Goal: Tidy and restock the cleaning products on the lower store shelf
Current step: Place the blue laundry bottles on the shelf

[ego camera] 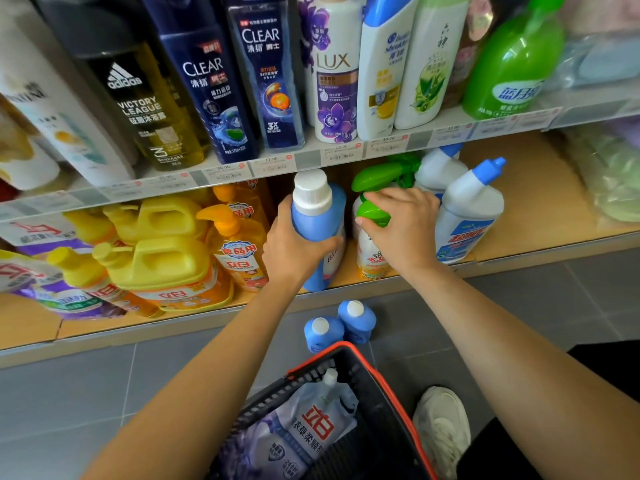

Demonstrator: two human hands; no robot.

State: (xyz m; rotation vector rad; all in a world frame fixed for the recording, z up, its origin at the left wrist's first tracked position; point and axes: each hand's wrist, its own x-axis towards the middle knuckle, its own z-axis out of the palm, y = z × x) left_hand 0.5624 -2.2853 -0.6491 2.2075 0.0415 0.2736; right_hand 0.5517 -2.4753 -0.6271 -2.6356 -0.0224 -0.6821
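Blue bottle upright, white cap pointing up

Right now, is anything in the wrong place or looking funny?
Yes. Two small blue bottles stand on the floor beside the basket, not on the lower shelf. At the shelf's left end, purple pouches lie slumped instead of upright.

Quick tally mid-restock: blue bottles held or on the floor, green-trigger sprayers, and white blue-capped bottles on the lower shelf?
Blue bottles: 3 (left hand grips one, two stand on the floor)
Green-trigger sprayers: 2 (right hand holds the front one)
White bottles with blue caps: 2
Total: 7
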